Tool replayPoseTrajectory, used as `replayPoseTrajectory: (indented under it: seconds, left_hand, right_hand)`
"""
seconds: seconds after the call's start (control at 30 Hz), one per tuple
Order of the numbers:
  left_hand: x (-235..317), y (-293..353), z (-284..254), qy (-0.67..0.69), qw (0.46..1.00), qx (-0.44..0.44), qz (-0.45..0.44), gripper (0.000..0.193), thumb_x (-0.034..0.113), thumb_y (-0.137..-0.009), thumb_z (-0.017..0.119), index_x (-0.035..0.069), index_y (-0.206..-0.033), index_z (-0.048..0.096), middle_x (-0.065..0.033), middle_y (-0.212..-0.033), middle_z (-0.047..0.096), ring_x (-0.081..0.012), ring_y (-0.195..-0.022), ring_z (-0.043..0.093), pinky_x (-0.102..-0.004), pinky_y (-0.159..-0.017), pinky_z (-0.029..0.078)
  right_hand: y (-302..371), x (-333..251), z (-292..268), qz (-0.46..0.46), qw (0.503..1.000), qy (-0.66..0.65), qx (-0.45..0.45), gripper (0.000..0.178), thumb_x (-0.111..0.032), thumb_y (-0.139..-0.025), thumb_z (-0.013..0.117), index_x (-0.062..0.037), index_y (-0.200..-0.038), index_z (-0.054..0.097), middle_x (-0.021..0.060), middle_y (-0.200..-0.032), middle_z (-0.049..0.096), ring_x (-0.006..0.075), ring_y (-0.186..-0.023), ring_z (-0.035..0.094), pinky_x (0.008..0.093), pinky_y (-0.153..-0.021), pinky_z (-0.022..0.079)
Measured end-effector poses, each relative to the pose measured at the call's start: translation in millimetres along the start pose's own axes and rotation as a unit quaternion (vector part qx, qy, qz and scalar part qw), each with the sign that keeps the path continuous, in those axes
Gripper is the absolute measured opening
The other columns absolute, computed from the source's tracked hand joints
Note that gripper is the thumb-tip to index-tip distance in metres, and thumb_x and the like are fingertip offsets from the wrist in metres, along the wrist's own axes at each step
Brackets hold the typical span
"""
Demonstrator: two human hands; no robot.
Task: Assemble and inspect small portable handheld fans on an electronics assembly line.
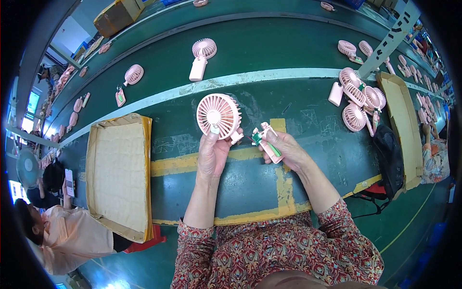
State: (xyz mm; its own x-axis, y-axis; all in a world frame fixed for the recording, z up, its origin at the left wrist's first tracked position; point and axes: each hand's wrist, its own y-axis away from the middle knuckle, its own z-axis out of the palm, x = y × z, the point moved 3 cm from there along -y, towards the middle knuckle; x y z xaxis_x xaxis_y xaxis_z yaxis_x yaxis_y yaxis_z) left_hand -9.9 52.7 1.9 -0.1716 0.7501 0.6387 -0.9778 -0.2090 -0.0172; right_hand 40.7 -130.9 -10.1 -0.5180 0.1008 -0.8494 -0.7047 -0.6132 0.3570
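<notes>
Over the green table, my left hand [214, 155] is closed round the lower side of a pink fan head [216, 115], the thumb pressed near its centre. The round slatted grille faces up. My right hand [286, 150] grips an opened pink fan handle [268, 143]; a green circuit board and a green strip show inside it. A small pink neck piece juts from the fan head toward the handle. Between the two parts there is a narrow gap, and I cannot tell whether wires join them.
A shallow cardboard tray [148, 178] stands at the left, another cardboard tray [397, 96] at the right beside a black bag [388, 156]. Several pink fans [354, 117] are heaped at the right. One pink fan [198, 68] lies on the far belt. A person [72, 233] sits at the left.
</notes>
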Motion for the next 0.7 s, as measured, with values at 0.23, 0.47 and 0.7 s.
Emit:
replayPoseTrajectory:
  seconds: [0.23, 0.47, 0.7]
  left_hand:
    - [-2, 18, 24, -0.145, 0.987, -0.067, -0.021, 0.062, 0.029, -0.076, 0.073, -0.003, -0.122, 0.046, -0.0099, -0.116, 0.057, -0.0158, -0.105, 0.055, -0.0322, -0.094, 0.041]
    - [-8, 9, 13, -0.172, 0.985, 0.026, 0.018, 0.051, 0.027, -0.085, 0.066, -0.002, -0.122, 0.047, -0.0093, -0.115, 0.057, -0.0142, -0.105, 0.053, -0.0306, -0.093, 0.040]
    - [-17, 8, 9, -0.184, 0.982, 0.042, 0.005, 0.050, 0.025, -0.085, 0.066, -0.001, -0.123, 0.046, -0.0085, -0.116, 0.056, -0.0138, -0.106, 0.053, -0.0304, -0.093, 0.040]
  right_hand:
    - [1, 10, 6, 0.064, 0.997, 0.020, -0.027, 0.047, -0.047, -0.089, 0.054, -0.0025, -0.106, 0.057, 0.0050, -0.082, 0.061, 0.0095, -0.064, 0.061, 0.0218, -0.055, 0.054]
    - [4, 5, 18, 0.058, 0.997, 0.026, -0.052, 0.027, -0.021, -0.092, 0.055, -0.0031, -0.111, 0.056, 0.0093, -0.092, 0.064, 0.0131, -0.074, 0.064, 0.0228, -0.064, 0.055]
    - [10, 1, 21, 0.036, 0.996, 0.005, -0.087, 0.028, -0.019, -0.092, 0.054, -0.0030, -0.115, 0.053, 0.0081, -0.098, 0.062, 0.0126, -0.080, 0.063, 0.0275, -0.075, 0.055]
